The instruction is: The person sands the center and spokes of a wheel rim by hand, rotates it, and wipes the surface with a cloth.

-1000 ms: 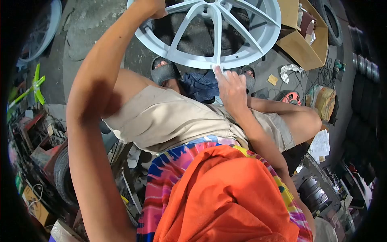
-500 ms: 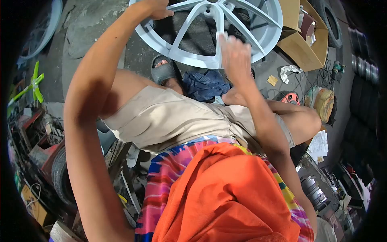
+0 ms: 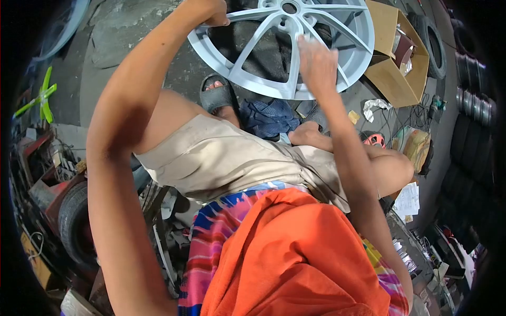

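A light grey alloy wheel rim (image 3: 295,94) with several spokes lies in front of me, its far part cut off by the top edge of the view. My left hand (image 3: 210,11) is closed at the left side of the rim, fingers curled over its edge. Over a lower spoke, near the hub, is my right hand (image 3: 319,66), smeared by motion. Its fingers look bent and pressed together at the spoke. Something pale shows at the fingertips, too blurred to name.
Beside the wheel on the right stands an open cardboard box (image 3: 392,79), with a tyre (image 3: 429,45) behind it. A dark blue cloth (image 3: 269,118) lies between my feet. Crumpled paper (image 3: 376,109) and cables litter the floor. Another tyre (image 3: 76,224) stands at lower left.
My right hand has shifted along the spoke toward the hub. My left hand stays at the rim's left side. The wheel appears slightly lower and farther right in view.
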Demonstrator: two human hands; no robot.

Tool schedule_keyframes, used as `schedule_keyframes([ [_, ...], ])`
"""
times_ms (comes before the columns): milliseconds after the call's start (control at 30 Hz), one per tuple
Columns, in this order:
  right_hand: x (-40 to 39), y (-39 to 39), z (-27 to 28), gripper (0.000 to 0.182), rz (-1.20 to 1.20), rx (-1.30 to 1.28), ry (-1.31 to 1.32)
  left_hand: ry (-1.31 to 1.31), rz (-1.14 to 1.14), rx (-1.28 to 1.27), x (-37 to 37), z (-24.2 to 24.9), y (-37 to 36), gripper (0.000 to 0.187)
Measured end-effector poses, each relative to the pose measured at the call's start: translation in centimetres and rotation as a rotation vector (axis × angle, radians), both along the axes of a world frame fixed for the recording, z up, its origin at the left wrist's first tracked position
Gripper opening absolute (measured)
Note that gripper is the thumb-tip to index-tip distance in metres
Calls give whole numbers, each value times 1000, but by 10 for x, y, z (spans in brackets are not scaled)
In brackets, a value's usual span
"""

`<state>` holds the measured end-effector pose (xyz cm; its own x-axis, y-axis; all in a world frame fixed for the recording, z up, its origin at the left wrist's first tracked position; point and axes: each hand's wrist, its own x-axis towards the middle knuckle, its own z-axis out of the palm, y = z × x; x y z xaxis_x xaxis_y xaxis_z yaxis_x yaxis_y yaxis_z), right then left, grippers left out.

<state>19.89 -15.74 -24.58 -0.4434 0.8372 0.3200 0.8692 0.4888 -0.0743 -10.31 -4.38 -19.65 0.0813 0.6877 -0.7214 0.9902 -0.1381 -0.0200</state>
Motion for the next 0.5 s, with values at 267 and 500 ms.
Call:
schedule_keyframes([
  [267,-28,113,-21,35,14,-268,90,-80,30,88,-11,-10,6,47],
  [500,-76,-6,-17,41,337,-83,80,-137,6,80,-26,-28,23,51],
])
